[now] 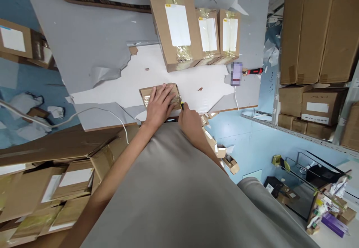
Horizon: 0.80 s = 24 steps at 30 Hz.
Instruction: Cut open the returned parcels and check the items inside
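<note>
A small taped cardboard box [144,92] lies at the front edge of the table. My left hand [159,104] rests flat on top of it, fingers spread across the clear tape. Closed around a yellow and black utility knife [182,105] is my right hand [190,120], at the box's right side. The knife's tip is at the box's right end; whether the blade is in the tape I cannot make out. Behind the box stand one larger taped carton [178,25] and two smaller cartons [206,35], all with white labels.
A phone [236,74] with a white cable lies on the right of the table [112,53], beside a red and black handled tool [254,71]. Left of me, a big open carton [92,147] holds flattened boxes. Shelves of cartons [316,31] stand right; a trolley [303,188] stands lower right.
</note>
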Each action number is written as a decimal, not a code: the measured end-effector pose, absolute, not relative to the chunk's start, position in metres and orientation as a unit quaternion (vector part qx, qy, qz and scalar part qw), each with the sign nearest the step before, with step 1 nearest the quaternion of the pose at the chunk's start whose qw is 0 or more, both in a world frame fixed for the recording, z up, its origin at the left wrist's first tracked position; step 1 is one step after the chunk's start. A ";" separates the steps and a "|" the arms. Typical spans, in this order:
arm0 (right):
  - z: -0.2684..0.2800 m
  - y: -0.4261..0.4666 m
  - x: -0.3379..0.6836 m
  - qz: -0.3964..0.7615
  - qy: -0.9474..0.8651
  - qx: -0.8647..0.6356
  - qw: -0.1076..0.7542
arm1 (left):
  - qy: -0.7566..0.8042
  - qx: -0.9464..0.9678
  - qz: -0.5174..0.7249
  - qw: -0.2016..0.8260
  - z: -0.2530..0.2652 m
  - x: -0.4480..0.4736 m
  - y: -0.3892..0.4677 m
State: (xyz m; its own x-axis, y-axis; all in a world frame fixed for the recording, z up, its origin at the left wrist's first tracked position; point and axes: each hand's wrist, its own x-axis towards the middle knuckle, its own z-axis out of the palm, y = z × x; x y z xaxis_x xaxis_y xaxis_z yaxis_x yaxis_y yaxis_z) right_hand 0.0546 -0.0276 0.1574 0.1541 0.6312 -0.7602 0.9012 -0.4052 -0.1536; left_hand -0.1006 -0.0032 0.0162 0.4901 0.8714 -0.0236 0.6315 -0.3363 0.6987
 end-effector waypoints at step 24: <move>0.137 -0.022 0.052 -0.346 0.549 0.745 0.153 | 0.509 0.769 0.213 0.321 0.009 -0.092 0.004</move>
State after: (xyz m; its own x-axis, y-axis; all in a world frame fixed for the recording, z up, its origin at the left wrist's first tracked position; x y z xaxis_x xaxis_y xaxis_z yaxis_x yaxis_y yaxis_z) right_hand 0.0517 -0.0217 0.1374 0.1572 0.7127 -0.6836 0.9245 -0.3496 -0.1518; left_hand -0.0916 0.0043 0.0092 0.3902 0.9207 0.0003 0.6469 -0.2744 0.7114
